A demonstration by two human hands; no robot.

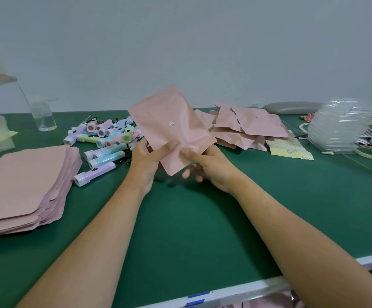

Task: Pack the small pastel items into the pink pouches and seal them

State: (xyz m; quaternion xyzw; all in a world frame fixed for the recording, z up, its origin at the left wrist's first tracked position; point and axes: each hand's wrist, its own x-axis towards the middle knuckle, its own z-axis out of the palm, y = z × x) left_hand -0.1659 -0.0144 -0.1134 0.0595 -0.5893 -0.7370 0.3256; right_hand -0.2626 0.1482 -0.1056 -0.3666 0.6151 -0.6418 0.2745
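Green matting covers the table [191, 218], which runs up to a plain pale wall, and the work is laid out so that everything sits within arm's reach. On the left lies a flat stack of empty pouches [23, 183], just beside a loose heap of pastel items [105, 141] that look like small torches with cords; to the right, a rumpled pile of pouches [245, 127] is probably the finished lot, kept well apart from the blanks. Between them, raised off the mat, is the pink pouch [173, 127], tilted with its far end up. The left hand [146, 161] pinches the near edge with thumb on top, and the right hand [207, 165] clamps the same edge beside it, thumb pressed into a puckered spot, lower fingers half curled and loose. That grip suits pressing the closure shut along the mouth, though whether an item is already inside cannot be told.
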